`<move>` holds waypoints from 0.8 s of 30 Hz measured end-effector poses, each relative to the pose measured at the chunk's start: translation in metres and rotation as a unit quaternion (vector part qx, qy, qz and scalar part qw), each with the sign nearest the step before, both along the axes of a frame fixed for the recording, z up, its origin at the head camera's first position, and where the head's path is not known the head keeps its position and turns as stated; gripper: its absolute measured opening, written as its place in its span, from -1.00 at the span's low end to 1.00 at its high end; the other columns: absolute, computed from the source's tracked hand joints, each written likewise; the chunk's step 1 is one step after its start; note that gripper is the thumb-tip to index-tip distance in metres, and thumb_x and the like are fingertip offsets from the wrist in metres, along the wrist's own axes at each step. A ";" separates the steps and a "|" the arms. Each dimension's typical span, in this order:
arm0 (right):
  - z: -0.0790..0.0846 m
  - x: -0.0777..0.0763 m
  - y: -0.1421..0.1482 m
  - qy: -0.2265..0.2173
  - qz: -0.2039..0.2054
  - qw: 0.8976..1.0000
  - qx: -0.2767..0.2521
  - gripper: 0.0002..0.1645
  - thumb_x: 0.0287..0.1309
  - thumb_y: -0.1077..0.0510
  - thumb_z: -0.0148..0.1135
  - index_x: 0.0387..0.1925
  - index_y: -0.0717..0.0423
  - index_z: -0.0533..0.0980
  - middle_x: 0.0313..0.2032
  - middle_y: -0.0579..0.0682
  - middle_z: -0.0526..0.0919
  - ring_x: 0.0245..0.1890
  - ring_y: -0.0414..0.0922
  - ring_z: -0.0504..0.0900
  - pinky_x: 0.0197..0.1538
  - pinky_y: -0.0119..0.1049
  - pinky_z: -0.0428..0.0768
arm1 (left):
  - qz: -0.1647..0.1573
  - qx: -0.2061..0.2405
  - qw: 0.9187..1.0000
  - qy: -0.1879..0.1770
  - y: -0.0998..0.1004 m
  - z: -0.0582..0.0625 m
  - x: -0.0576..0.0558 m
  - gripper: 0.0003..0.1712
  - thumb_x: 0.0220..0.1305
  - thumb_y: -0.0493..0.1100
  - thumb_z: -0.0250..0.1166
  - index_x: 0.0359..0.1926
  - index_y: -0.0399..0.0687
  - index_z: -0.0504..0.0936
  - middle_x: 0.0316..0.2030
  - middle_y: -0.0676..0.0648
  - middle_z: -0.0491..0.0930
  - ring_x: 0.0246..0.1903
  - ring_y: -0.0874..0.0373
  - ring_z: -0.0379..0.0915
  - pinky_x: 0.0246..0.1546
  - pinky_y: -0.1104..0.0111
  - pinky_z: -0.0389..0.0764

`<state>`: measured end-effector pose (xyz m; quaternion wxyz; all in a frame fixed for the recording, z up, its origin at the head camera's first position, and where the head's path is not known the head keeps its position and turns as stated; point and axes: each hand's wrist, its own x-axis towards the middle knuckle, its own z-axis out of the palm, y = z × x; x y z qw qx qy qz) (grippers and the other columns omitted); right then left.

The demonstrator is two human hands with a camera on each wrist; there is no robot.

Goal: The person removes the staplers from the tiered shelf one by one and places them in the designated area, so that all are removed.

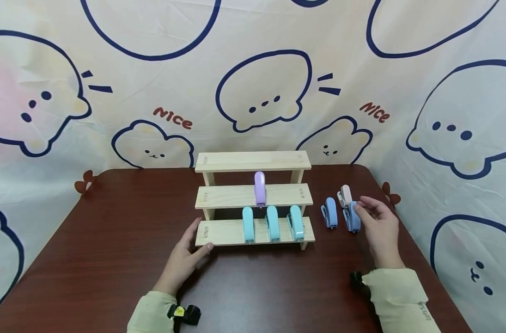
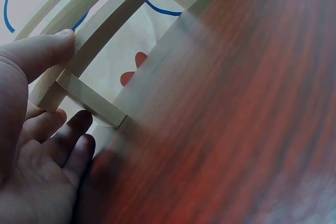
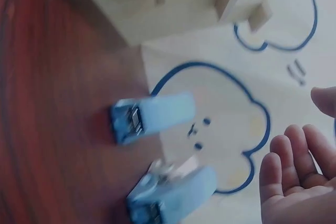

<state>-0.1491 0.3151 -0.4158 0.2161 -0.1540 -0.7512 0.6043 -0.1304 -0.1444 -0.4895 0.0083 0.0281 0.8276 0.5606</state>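
Observation:
My left hand (image 1: 179,262) grips the left end of a three-tier wooden stand (image 1: 221,232), thumb along the bottom board and fingers round its end. Teal staplers stand upright on the bottom tier: the left one (image 1: 248,224), the middle one (image 1: 272,223) and the right one (image 1: 295,223). A purple stapler (image 1: 259,188) is on the middle tier. To the right of the stand, my right hand (image 1: 379,226) is beside a blue stapler (image 1: 352,217); the right wrist view shows its fingers loosely bent and holding nothing. Another blue stapler (image 3: 163,115) and a pale pinkish stapler (image 1: 344,195) are close by.
The stand's top tier (image 1: 253,161) is at the back of a dark brown table (image 1: 124,240). A cream cloth (image 1: 269,27) with cartoon animals hangs behind and at both sides. Each wrist wears a black strap.

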 end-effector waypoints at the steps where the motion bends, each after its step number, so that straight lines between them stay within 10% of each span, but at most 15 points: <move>1: 0.003 0.001 -0.003 0.001 0.007 1.000 0.009 -0.59 0.24 0.08 0.40 0.11 0.06 0.63 -0.12 -0.12 0.66 -0.14 -0.20 0.55 -0.20 -0.54 0.52 | 0.000 0.000 1.000 0.001 0.000 0.000 0.000 0.04 0.27 0.02 0.44 0.59 0.04 0.04 0.52 -0.16 0.12 0.48 -0.10 0.00 0.38 -0.10 0.15; 24: 0.031 0.005 -0.054 0.063 0.149 0.984 0.080 -0.56 0.26 0.12 0.39 0.14 0.17 0.57 -0.01 0.12 0.65 -0.10 -0.17 0.58 -0.10 -0.52 0.56 | 0.001 0.004 1.000 -0.007 0.001 0.003 0.001 0.05 0.26 0.05 0.44 0.59 0.03 0.04 0.51 -0.17 0.13 0.49 -0.06 -0.02 0.40 -0.06 0.11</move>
